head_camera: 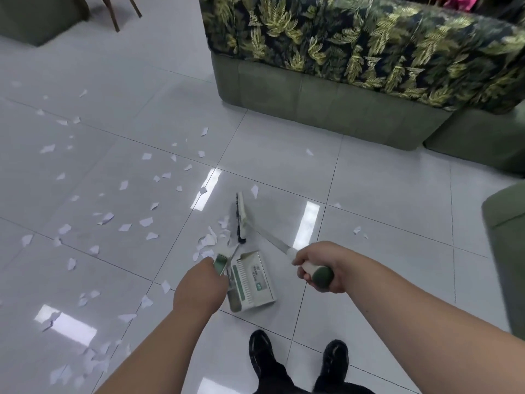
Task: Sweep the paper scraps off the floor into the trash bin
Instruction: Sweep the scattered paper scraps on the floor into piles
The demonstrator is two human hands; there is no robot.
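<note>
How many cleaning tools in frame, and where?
2. A broom, handle gripped by the right hand, head on the floor; a dustpan nearer the camera, handle gripped by the left hand. Others may sit out of frame.

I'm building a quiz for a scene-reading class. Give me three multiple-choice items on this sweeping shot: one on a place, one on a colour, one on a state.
1. Where do most scraps lie, relative to the broom head?
A) to its left
B) to its right
C) on top of it

2. What colour is the broom's grip?
A) red
B) dark green
C) yellow

3. What is the left hand doing?
A) hanging open
B) waving in the air
C) gripping the dustpan handle

Key:
1 A: white scraps spread out left of the head, with only a few to its right.
2 B: the dark green end shows in the right hand.
3 C: the hand wraps the green handle above the pan.
</note>
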